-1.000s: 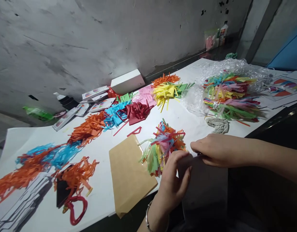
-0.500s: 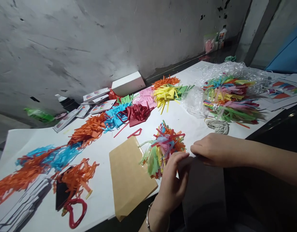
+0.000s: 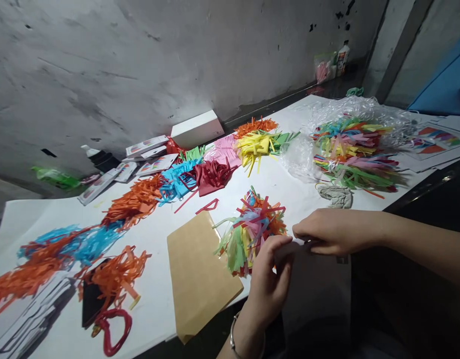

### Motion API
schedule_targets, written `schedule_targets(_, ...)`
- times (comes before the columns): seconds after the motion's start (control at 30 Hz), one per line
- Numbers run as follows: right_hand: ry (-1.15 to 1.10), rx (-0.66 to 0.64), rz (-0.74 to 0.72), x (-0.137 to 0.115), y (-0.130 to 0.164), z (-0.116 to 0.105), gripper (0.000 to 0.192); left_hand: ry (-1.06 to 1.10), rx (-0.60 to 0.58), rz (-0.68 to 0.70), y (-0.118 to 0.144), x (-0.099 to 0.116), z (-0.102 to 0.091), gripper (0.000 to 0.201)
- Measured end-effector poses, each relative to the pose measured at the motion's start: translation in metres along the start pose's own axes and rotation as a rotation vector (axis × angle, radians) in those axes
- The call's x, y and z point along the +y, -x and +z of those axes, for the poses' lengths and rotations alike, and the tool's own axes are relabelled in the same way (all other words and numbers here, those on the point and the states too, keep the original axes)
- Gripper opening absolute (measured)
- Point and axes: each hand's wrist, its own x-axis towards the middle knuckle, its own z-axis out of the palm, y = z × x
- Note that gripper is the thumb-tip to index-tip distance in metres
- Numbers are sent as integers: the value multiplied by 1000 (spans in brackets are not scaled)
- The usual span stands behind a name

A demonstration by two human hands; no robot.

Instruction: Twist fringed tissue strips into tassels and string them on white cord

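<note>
Over the table's front edge, my left hand (image 3: pixel 271 276) is closed in a pinch at the upper left corner of a thin flat sheet (image 3: pixel 315 294). The sheet hangs down in shadow, grey below and paler at its top edge; whether it is paper or a bag I cannot tell. My right hand (image 3: pixel 327 232) is closed on the same top edge, its fingertips partly hidden. Just beyond my left hand lies a bundle of multicoloured paper tassels (image 3: pixel 252 224). It rests partly over a brown paper envelope (image 3: pixel 200 279).
Fringed paper pieces, yellow (image 3: pixel 255 145), dark red (image 3: pixel 213 177) and orange (image 3: pixel 134 199), lie across the white-covered table. Finished-looking tassel bundles (image 3: pixel 357 149) and clear plastic (image 3: pixel 300 157) are at the right. A phone (image 3: pixel 93 299) lies under orange strips. A white box (image 3: pixel 198 130) stands by the wall.
My right hand has shifted slightly left and tilted, and a bit more of the sheet's pale upper edge shows. My left hand keeps its pinch. The view has moved slightly.
</note>
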Motion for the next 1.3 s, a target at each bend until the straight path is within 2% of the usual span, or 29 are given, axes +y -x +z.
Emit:
schedule_targets(0.07, -33, -14, 26, 1, 3, -2, 11, -16, 14, 11, 3, -1, 0, 35)
schedule_targets(0.17, -75, -6, 107, 0, 8, 1, 12, 35, 58, -62, 7, -2, 3, 40)
schedule_targets(0.23, -78, 18, 134, -1, 9, 4, 14, 109, 104, -138, 7, -1, 5, 46)
schedule_targets(0.37, -192, -15, 111, 0, 13, 8, 24, 202, 104, -307, 2, 4, 4, 25)
schedule_targets(0.47, -258, -46, 94, 0, 21, 5, 35, 435, 80, -497, -1, 5, -2, 38)
schedule_targets(0.53, -248, -25, 98, -1, 27, 4, 38, 526, 95, -567, 0, 5, -6, 43)
schedule_targets(0.6, -220, 21, 121, -1, 34, 6, 39, 460, 115, -530, 2, 7, -9, 41)
schedule_targets(0.7, -234, 102, 151, 0, 45, 13, 41, 218, 173, -407, 4, 12, -12, 38)
schedule_targets(0.8, -376, 155, 104, 2, 53, 24, 42, 124, 253, -424, 7, 13, -12, 40)
schedule_targets(0.87, -489, 206, 63, 3, 57, 34, 43, 261, 261, -522, 8, 7, -11, 42)
schedule_targets(0.97, -675, 295, 26, 4, 59, 50, 47, 607, 202, -673, 9, -6, -10, 47)
schedule_targets(1.07, -799, 379, 48, 3, 59, 61, 49, 725, 159, -704, 7, -10, -13, 50)
schedule_targets(1.13, -766, 436, 116, -1, 59, 62, 46, 613, 175, -652, 6, -2, -15, 47)
schedule_targets(1.2, -674, 462, 190, -8, 57, 59, 42, 390, 216, -550, 7, 13, -17, 41)
schedule_targets(1.3, -525, 428, 220, -20, 53, 52, 37, 106, 228, -384, 10, 35, -17, 34)
